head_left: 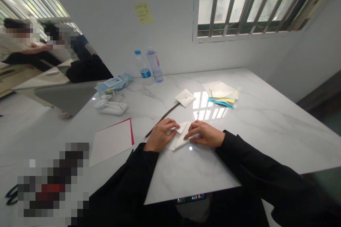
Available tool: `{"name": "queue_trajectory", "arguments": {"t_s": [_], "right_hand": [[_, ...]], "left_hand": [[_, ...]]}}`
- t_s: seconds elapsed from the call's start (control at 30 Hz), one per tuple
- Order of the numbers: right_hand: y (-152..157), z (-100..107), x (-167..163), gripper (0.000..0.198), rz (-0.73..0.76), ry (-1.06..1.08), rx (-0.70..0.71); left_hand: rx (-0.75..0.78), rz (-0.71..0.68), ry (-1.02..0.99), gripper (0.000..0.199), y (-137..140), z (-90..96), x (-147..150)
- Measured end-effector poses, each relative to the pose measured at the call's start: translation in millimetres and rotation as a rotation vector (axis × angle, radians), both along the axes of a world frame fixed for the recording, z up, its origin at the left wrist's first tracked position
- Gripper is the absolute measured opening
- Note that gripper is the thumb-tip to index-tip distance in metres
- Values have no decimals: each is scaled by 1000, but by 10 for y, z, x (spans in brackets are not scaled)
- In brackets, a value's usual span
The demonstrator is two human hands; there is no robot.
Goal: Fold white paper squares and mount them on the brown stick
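Note:
A partly folded sheet of white paper (pixel 178 142) lies on the table between my two hands. My left hand (pixel 160 135) has fingers and thumb closed on its left side, near a raised flap. On the right side, my right hand (pixel 206 134) rests with bent fingers pressed along a folded edge. Just beyond the hands is a finished-looking white paper pinwheel (pixel 185 98) with a small round piece at its centre. Its thin dark stick (pixel 162 117) runs down toward my left hand. Small shiny round bits (pixel 197 113) lie on the table to its right.
Stacked white, yellow and blue papers (pixel 222 94) lie at the back right. On the left are a white sheet with a red edge (pixel 112 140), a white device (pixel 114 108) and a wipes packet (pixel 114 83). Two plastic bottles (pixel 155 65) stand by the wall. People sit at far left.

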State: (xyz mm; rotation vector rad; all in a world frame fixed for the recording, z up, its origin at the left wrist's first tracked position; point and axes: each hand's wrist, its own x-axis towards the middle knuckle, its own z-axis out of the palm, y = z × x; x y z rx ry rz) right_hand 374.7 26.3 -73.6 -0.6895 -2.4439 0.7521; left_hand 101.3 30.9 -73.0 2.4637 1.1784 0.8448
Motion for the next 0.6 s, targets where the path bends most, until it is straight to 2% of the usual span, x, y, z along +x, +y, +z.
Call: {"name": "queue_trajectory", "arguments": {"t_s": [0.17,0.37,0.6], "right_hand": [[0,-10,-6,25,0,-21,26],[-13,7,-5,27,0,-39,48],[-21,10,7,26,3,-30,55]], "left_hand": [[56,1,46,24,-34,-5,-6],[57,-48,72,37,-81,29,-22],[51,-44,90,18,-122,50,-11]]}}
